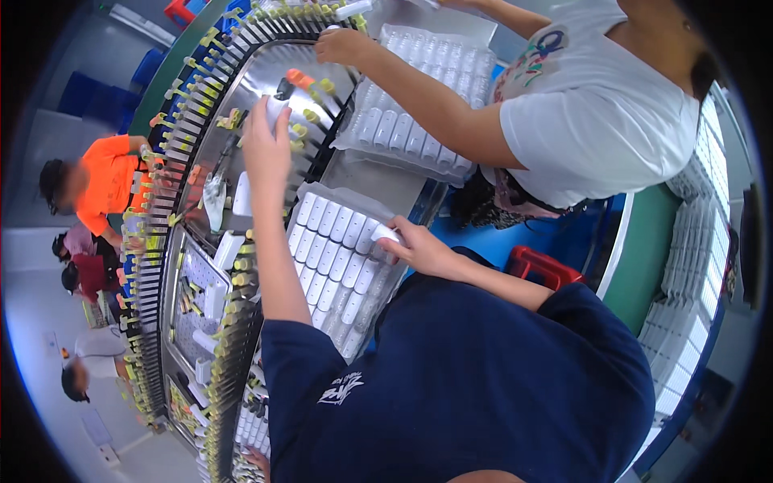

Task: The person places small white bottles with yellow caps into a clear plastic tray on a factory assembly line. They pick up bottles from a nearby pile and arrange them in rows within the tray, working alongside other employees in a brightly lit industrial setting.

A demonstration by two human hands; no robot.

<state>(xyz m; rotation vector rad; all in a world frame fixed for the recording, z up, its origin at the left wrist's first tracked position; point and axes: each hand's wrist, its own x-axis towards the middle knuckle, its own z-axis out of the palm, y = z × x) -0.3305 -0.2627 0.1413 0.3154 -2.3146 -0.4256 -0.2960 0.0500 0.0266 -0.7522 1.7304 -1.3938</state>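
Note:
My left hand (264, 149) is stretched out over the steel middle of the conveyor, its fingers closed round a white plastic casing (276, 109). Close by are an orange piece (299, 79) and the row of yellow-tipped holders. Nearer my body, my right hand (420, 248) pinches another white plastic casing (386, 233) at the right edge of a clear plastic tray (351, 346). Rows of similar white casings (328, 256) lie in that tray, with several pockets at its near end bare.
Curving lines of yellow-tipped holders (149, 298) border the conveyor. A perforated metal tray (193, 282) and a glove-like white item (214, 201) lie on it. A co-worker in a white shirt (596, 121) reaches over another casing tray (394, 133). A red stool (541, 266) stands at right.

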